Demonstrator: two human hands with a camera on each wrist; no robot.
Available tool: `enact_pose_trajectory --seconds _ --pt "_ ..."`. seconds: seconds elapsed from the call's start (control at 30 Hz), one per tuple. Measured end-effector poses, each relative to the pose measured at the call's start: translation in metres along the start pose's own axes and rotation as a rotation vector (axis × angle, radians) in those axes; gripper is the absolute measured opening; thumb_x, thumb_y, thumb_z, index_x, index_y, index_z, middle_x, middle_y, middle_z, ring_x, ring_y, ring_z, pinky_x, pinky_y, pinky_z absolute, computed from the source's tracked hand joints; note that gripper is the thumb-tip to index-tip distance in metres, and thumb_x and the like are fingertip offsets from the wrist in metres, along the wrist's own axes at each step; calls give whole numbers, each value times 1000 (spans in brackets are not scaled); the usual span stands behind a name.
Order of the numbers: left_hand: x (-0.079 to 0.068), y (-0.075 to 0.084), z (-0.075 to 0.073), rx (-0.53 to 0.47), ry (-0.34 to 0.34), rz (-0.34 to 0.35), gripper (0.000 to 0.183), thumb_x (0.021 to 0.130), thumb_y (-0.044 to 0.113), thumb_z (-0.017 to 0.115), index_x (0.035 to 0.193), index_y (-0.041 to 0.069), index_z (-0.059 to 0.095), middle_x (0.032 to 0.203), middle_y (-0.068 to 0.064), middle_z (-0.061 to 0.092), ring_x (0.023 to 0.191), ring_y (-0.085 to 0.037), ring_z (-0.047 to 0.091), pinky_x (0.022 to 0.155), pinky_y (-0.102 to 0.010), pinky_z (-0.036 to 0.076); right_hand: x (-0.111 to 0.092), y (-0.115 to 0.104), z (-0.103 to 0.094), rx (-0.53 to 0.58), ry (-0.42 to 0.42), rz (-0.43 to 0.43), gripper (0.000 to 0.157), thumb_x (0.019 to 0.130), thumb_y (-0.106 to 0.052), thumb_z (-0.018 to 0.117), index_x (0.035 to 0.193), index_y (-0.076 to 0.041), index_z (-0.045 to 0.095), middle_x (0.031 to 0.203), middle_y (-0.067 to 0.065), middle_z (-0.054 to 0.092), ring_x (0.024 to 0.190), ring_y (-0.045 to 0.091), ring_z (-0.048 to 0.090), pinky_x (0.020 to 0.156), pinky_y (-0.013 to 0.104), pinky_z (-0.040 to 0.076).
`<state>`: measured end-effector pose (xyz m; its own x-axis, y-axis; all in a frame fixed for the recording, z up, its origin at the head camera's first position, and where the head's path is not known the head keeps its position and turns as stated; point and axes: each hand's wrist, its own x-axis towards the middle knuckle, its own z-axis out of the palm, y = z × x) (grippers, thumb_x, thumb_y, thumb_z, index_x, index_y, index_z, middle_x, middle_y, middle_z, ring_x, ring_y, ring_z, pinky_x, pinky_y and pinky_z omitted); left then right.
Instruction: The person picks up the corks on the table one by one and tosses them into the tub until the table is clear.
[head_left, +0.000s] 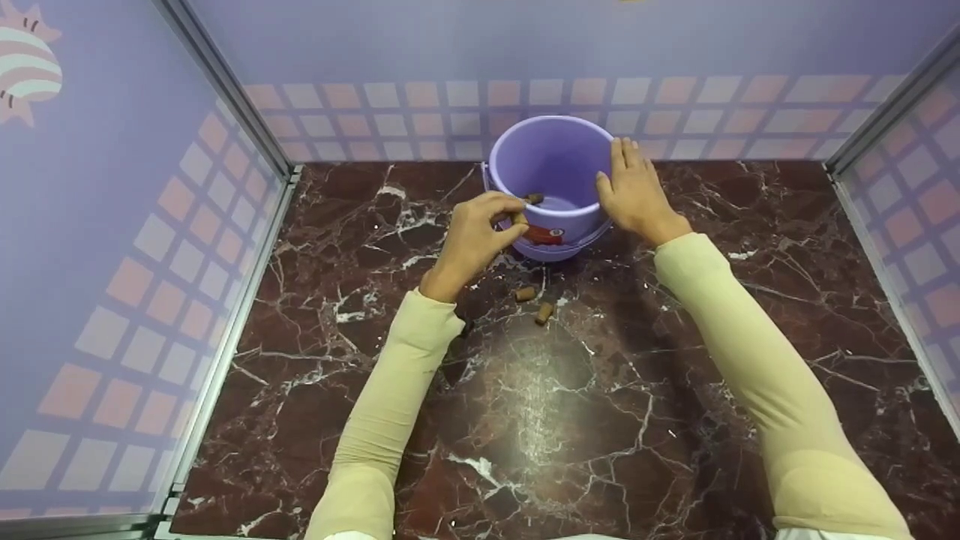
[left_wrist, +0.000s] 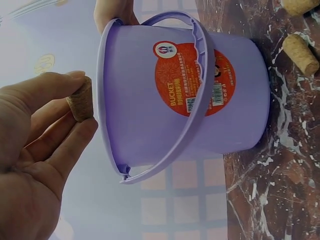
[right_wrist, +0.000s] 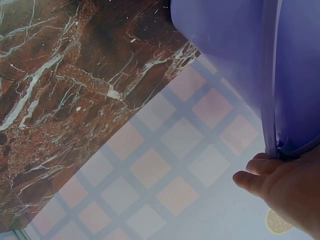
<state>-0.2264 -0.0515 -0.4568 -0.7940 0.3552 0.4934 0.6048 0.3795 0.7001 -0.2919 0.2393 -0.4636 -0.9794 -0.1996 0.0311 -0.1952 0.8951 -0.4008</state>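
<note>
My left hand (head_left: pixel 478 236) pinches a brown cork (left_wrist: pixel 81 100) between thumb and fingertips, just outside the near-left rim of a purple bucket (left_wrist: pixel 135 95). Beyond that rim, a second cork (head_left: pixel 534 199) shows, apparently inside the bucket. My right hand (head_left: pixel 636 193) holds the bucket's right rim beside the handle joint (right_wrist: pixel 285 150), its thumb toward the inside and its fingers outside. Two more corks lie on the tabletop in front of the bucket, one cork (head_left: pixel 525 293) nearer to it and another cork (head_left: pixel 544 313) a little closer to me.
The bucket stands upright on a dark red marbled tabletop (head_left: pixel 540 420), near the back panel (head_left: pixel 375 45). Its handle (left_wrist: pixel 187 132) hangs down on the near side. Purple side panels, left (head_left: pixel 112 247) and right (head_left: pixel 922 225), border the table.
</note>
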Motion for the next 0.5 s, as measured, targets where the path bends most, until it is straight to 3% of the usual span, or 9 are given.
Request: enact_pose_trajectory --seconds 0.17,0.37,0.5 --pt "5 1 2 -19 -10 -20 25 89 -1 84 112 -7 79 114 -17 77 103 -27 73 94 -21 57 0 0 1 2 7 -3 73 110 -30 32 163 15 10 169 38 10 159 49 8 131 56 4" --pt "12 -1 6 -95 -11 -46 24 90 -5 82 113 -8 77 115 -20 75 102 -27 74 94 -28 61 0 -1 0 -5 7 0 74 110 -31 31 163 15 8 170 37 10 159 50 8 131 56 4" --pt "16 -5 8 -57 11 -55 26 89 -1 84 113 -8 78 115 -19 76 104 -26 73 93 -25 60 0 0 2 -1 4 3 74 110 -32 31 163 14 8 170 36 9 159 49 7 130 57 4"
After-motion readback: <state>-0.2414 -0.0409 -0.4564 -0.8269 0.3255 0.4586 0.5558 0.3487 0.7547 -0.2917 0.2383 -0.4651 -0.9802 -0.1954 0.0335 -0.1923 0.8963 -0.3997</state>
